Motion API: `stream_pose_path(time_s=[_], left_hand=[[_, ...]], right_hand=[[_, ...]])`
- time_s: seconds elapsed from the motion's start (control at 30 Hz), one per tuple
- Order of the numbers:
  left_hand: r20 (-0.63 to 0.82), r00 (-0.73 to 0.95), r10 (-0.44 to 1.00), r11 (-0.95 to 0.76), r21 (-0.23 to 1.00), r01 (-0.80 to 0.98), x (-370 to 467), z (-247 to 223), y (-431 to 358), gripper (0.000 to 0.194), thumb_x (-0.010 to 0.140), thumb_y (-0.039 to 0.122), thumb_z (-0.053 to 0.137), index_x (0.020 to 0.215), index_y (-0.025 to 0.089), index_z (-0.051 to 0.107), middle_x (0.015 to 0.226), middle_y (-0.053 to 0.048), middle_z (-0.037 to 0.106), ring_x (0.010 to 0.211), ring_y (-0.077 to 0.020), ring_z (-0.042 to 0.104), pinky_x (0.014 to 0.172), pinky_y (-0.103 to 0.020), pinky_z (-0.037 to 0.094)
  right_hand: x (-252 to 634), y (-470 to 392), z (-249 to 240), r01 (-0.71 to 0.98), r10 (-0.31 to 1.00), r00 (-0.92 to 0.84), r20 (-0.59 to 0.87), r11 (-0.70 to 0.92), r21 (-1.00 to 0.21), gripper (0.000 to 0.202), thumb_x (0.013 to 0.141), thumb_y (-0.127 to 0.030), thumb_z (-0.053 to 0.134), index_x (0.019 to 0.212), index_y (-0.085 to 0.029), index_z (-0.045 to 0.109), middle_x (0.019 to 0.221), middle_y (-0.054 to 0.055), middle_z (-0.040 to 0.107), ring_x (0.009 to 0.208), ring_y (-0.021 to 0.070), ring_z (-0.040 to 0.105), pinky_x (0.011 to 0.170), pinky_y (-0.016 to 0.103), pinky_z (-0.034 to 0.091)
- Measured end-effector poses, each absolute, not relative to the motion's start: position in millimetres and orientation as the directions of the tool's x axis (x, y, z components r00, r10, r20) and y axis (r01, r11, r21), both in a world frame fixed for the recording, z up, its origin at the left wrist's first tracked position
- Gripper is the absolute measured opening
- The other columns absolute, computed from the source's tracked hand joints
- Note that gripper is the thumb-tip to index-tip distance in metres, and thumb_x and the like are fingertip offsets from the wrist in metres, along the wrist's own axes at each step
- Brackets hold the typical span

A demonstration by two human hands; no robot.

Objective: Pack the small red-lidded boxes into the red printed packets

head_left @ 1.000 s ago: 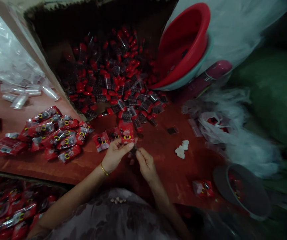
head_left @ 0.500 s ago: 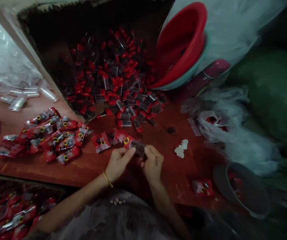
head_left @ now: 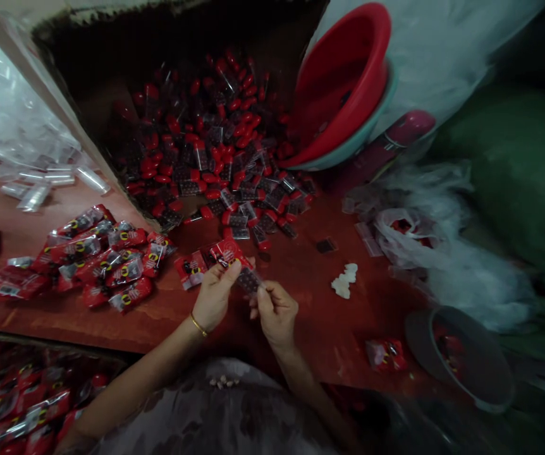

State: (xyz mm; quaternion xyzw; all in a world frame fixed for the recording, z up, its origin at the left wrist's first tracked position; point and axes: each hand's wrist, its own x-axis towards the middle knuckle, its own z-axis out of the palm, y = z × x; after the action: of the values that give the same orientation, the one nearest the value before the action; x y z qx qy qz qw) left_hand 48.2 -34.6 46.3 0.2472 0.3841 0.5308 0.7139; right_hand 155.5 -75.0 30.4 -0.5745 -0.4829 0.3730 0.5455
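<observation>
Between both hands is a red printed packet point(head_left: 229, 251), with a dark dotted flat piece point(head_left: 248, 280) in clear plastic sticking out toward the right. My left hand point(head_left: 213, 298), with a gold bangle at the wrist, is closed with its thumb pressed on the packet. The fingertips of my right hand point(head_left: 278, 314) pinch the free end of the dotted piece. Just left of the held packet, another red packet point(head_left: 190, 268) lies on the table. A pile of similar red packets point(head_left: 97, 253) is further left.
A tipped cardboard box point(head_left: 87, 136) spills red-capped clear containers point(head_left: 220, 151) onto the table point(head_left: 301, 354). A red basin point(head_left: 348, 76), a pink-capped bottle point(head_left: 391, 142), plastic bags point(head_left: 471, 278) and a grey bowl point(head_left: 462, 360) stand right. Another box of packets point(head_left: 21, 398) sits lower left.
Both hands have shifted a little to the left, carrying the packet and the dotted piece. The dotted piece now tilts downward to the right, and more of it shows between the hands.
</observation>
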Motion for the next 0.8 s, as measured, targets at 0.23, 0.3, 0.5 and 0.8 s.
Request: stream_pose_path(time_s=[0.23,0.3,0.5,0.8], left_hand=[[-0.345,0.150,0.927,0.357,0.680,-0.640,55,51,-45,0.035,0.061,0.047,0.072,0.065,0.014,0.062,0.060,0.000,0.065,0.049,-0.0079,0.052,0.052,-0.021,0.044],[-0.339,0.150,0.929,0.355,0.701,-0.618,56,49,-49,0.033,0.063,0.045,0.071,0.068,0.014,0.062,0.062,0.001,0.065,0.044,-0.0062,0.048,0.046,-0.020,0.042],[-0.296,0.198,0.934,0.356,0.801,-0.481,58,44,-54,0.030,0.069,0.042,0.066,0.077,0.014,0.060,0.049,0.006,0.052,0.033,-0.0041,0.039,0.033,-0.018,0.033],[-0.234,0.372,0.898,0.385,0.826,-0.412,36,40,-51,0.038,0.071,0.047,0.063,0.056,0.012,0.057,0.049,0.001,0.055,0.046,-0.0085,0.052,0.052,-0.023,0.044]], right_hand=[[152,-73,37,0.208,0.976,0.199,0.085,0.042,-0.977,0.023,0.083,-0.037,0.050,0.068,-0.019,0.054,0.045,-0.006,0.049,0.034,0.0069,0.046,0.036,0.018,0.037],[150,-74,35,0.240,0.978,0.190,0.089,0.042,-0.970,0.025,0.084,-0.037,0.048,0.068,-0.019,0.055,0.045,-0.006,0.049,0.034,0.0071,0.046,0.037,0.018,0.038],[146,-76,31,0.249,0.972,0.215,0.093,0.038,-0.968,0.028,0.087,-0.037,0.044,0.068,-0.018,0.054,0.046,-0.006,0.049,0.035,0.0070,0.045,0.036,0.018,0.037],[153,-57,25,0.121,1.000,-0.022,0.015,0.018,-0.992,0.037,0.083,-0.041,0.051,0.054,-0.018,0.049,0.045,-0.005,0.050,0.034,0.0059,0.046,0.035,0.017,0.035]])
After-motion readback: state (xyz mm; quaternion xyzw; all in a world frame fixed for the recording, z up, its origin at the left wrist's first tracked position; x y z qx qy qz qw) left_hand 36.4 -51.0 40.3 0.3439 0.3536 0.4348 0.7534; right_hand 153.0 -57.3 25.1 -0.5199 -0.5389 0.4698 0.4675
